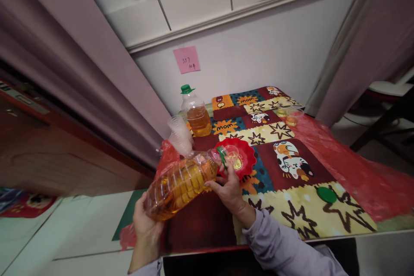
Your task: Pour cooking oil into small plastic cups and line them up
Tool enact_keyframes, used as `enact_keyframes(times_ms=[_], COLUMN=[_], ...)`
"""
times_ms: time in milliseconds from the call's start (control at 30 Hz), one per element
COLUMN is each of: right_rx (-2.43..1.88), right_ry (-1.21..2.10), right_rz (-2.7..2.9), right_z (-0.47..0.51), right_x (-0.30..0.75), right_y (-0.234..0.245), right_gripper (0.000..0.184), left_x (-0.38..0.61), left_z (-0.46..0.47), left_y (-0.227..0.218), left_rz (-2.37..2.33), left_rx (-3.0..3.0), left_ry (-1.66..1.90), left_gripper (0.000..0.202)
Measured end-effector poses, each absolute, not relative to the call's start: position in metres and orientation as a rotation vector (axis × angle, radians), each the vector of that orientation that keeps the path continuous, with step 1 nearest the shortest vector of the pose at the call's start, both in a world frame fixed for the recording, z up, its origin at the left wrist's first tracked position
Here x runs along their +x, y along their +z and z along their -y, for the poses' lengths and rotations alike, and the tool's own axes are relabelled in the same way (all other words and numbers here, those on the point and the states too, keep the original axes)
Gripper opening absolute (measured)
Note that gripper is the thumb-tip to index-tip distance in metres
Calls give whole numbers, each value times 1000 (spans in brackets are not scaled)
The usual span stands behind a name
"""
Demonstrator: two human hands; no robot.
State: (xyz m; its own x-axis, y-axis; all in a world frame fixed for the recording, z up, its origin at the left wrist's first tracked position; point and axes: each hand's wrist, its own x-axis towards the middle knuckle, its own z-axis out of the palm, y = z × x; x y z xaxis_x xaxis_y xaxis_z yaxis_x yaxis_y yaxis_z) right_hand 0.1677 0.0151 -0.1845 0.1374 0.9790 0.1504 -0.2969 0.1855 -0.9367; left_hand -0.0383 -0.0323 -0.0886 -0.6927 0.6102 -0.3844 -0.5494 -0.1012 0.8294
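Observation:
I hold a large clear plastic bottle of amber oil [181, 183] tipped over on its side, neck pointing right. My left hand [145, 228] grips its base from below. My right hand [230, 189] is closed round the neck end. The mouth sits over a small clear plastic cup [231, 152] that stands on a red scalloped plate [247, 155]. The bottle's green cap [326, 194] lies loose on the mat to the right.
A second oil bottle with a green cap [196, 114] stands at the back beside a stack of clear cups [180, 136]. Another small cup of oil [293, 117] sits far right. A colourful patchwork mat [291, 181] covers the table over red plastic sheeting [371, 181].

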Motion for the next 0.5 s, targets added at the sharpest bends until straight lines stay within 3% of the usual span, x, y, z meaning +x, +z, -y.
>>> enact_keyframes(times_ms=[333,500], right_rx=[-882,-871], right_ry=[1204,1243], right_rz=[943,934], right_z=[-14,-13], right_x=[168,169], right_y=[-181,-180], right_gripper=[65,63], left_x=[-45,-44], left_z=[34,34], left_y=[-92,-91], left_rz=[-1402,-1412], left_rx=[99,101], left_ry=[1895,1891], left_gripper=[17,15])
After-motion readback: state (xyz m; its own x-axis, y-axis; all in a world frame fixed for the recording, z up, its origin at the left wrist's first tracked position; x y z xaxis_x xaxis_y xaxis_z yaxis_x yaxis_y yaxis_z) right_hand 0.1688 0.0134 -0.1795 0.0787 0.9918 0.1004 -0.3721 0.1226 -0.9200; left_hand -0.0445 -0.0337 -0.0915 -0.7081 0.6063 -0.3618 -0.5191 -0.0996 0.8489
